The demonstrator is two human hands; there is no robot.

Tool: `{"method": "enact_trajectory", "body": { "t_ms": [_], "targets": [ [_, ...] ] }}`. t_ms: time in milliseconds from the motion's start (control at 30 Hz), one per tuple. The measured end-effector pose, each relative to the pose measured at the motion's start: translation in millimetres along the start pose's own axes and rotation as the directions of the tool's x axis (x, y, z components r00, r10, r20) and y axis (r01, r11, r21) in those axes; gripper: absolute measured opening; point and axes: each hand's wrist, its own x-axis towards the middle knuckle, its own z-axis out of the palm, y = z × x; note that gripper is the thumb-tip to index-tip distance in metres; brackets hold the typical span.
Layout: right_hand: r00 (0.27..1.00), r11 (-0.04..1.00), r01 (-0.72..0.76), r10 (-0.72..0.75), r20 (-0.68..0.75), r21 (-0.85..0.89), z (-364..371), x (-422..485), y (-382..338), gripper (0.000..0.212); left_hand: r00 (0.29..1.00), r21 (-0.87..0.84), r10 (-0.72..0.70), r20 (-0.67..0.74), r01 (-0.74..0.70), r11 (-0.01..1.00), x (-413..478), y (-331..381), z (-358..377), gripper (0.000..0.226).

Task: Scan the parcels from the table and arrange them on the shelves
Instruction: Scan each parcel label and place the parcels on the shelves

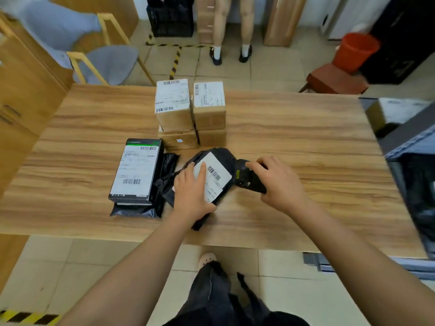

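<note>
A black plastic-bag parcel with a white barcode label lies near the front of the wooden table. My left hand grips its near end, fingers over the label and thumb round the edge. My right hand holds a black handheld scanner just right of the parcel, its head beside the label. To the left, a black box with a white label rests on another black bag parcel. Behind stand stacked cardboard boxes with labels.
A shelf unit holding a carton and dark parcels stands at the right edge. A grey chair, a person's legs, a red bucket and a black crate are beyond the table. Wooden cabinets line the left.
</note>
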Motion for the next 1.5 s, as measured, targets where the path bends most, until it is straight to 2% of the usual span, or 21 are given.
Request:
{"method": "enact_trajectory", "body": {
  "t_ms": [167, 567, 933, 1000, 1067, 1133, 1200, 1267, 1333, 1367, 1500],
  "targets": [
    [0.997, 0.982, 0.076, -0.075, 0.014, -0.172, -35, -35, 9, 0.071, 0.990, 0.128, 0.139, 0.003, -0.139, 0.982, -14, 18, -17, 0.120],
    [0.995, 0.970, 0.073, -0.085, -0.043, -0.233, -60, -132, 36, 0.063, 0.980, 0.209, 0.200, -0.012, -0.193, 0.959, -68, 90, -20, 0.120],
    [0.991, 0.973, -0.037, 0.005, -0.137, -0.226, -58, -196, 69, 0.067, 0.957, 0.250, 0.290, -0.002, -0.280, 0.927, -102, 143, -13, 0.118],
    [0.987, 0.978, -0.096, 0.070, -0.142, -0.183, -53, -205, 76, 0.079, 0.953, 0.213, 0.301, -0.025, -0.289, 0.933, -104, 153, -11, 0.118],
    [0.966, 0.975, -0.214, 0.201, -0.161, -0.066, -43, -215, 84, 0.091, 0.955, 0.142, 0.291, -0.050, -0.281, 0.949, -105, 168, -10, 0.119],
    [0.914, 0.930, -0.351, 0.365, -0.177, 0.106, -32, -226, 93, 0.095, 0.961, 0.041, 0.266, -0.078, -0.264, 0.964, -105, 188, -9, 0.118],
    [0.825, 0.828, -0.474, 0.536, -0.178, 0.298, -17, -238, 102, 0.094, 0.968, -0.091, 0.220, -0.118, -0.231, 0.969, -104, 210, -8, 0.118],
    [0.679, 0.643, -0.545, 0.715, -0.165, 0.538, 0, -252, 104, 0.093, 0.977, -0.226, 0.150, -0.153, -0.182, 0.957, -102, 233, -8, 0.116],
    [0.497, 0.446, -0.531, 0.852, -0.161, 0.720, 13, -267, 103, 0.087, 0.977, -0.317, 0.134, -0.164, -0.181, 0.931, -99, 254, -4, 0.116],
    [0.431, 0.387, -0.523, 0.889, -0.156, 0.760, 18, -274, 103, 0.083, 0.975, -0.331, 0.159, -0.158, -0.204, 0.921, -97, 265, -1, 0.117],
    [0.257, 0.268, -0.576, 0.956, -0.140, 0.773, 29, -303, 115, 0.078, 0.926, -0.324, 0.370, -0.075, -0.373, 0.869, -98, 310, 15, 0.118]
  ]
}}
